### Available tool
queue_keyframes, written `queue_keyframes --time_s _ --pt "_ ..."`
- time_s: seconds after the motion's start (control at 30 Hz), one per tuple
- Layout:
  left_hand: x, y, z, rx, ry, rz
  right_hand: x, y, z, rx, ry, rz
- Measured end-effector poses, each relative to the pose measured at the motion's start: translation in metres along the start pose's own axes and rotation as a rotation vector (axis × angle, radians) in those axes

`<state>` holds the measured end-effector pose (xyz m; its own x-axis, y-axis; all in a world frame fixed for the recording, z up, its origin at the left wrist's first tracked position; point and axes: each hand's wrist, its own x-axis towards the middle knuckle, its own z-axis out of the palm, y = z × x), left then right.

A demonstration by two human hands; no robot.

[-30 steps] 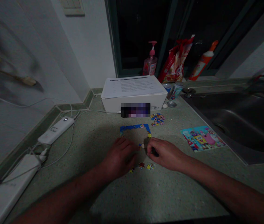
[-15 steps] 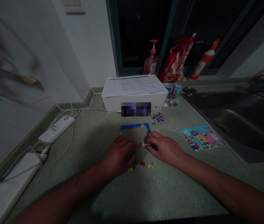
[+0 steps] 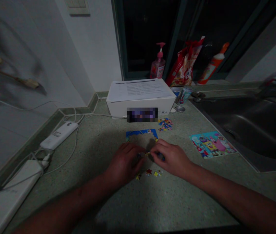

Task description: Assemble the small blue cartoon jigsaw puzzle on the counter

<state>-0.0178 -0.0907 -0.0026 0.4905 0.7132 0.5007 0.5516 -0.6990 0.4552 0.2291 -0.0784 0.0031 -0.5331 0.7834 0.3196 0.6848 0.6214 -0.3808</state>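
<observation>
Between my two hands, above the counter, is a small yellowish jigsaw piece [image 3: 148,153]. The curled fingers of my right hand [image 3: 170,157] pinch it from the right. My left hand [image 3: 127,162] has its fingers closed at the piece's left side, with their tips partly hidden. Just beyond the hands lies a joined strip of blue jigsaw border [image 3: 140,132], its sides running down behind the fingers. Loose jigsaw pieces lie nearer me: a yellow one [image 3: 138,177], a red one [image 3: 149,172] and a yellow-white group [image 3: 157,173].
A pile of loose jigsaw pieces [image 3: 165,124] sits by the white box [image 3: 140,89]. Right of my hand is a cartoon picture sheet [image 3: 212,144], beside the metal sink [image 3: 250,126]. A power bank [image 3: 59,134], cables and a white power strip [image 3: 16,191] lie left. A can [image 3: 184,95] stands behind.
The jigsaw piece between my fingers has turned and shifted slightly, showing less of its pale face. Both hands stay in nearly the same place; the loose pieces have not moved.
</observation>
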Motion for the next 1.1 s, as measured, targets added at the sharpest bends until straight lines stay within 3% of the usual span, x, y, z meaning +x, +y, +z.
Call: queue_keyframes --time_s 0.1,0.23,0.4,0.57,1.1 --pt "-0.001 0.003 0.000 -0.072 0.001 -0.036 -0.002 -0.005 -0.001 0.205 0.077 -0.060" --pt "0.000 0.008 0.001 -0.211 -0.002 -0.093 -0.002 -0.009 -0.001 0.277 0.121 -0.099" --pt "0.001 0.012 0.001 -0.344 -0.012 -0.266 -0.005 -0.008 -0.003 0.220 0.099 -0.129" --pt "0.002 0.013 0.000 -0.460 -0.071 -0.406 -0.008 -0.005 -0.005 0.054 0.108 -0.258" --pt "0.002 0.011 0.001 -0.453 -0.093 -0.383 -0.006 -0.008 -0.010 -0.101 0.101 -0.366"
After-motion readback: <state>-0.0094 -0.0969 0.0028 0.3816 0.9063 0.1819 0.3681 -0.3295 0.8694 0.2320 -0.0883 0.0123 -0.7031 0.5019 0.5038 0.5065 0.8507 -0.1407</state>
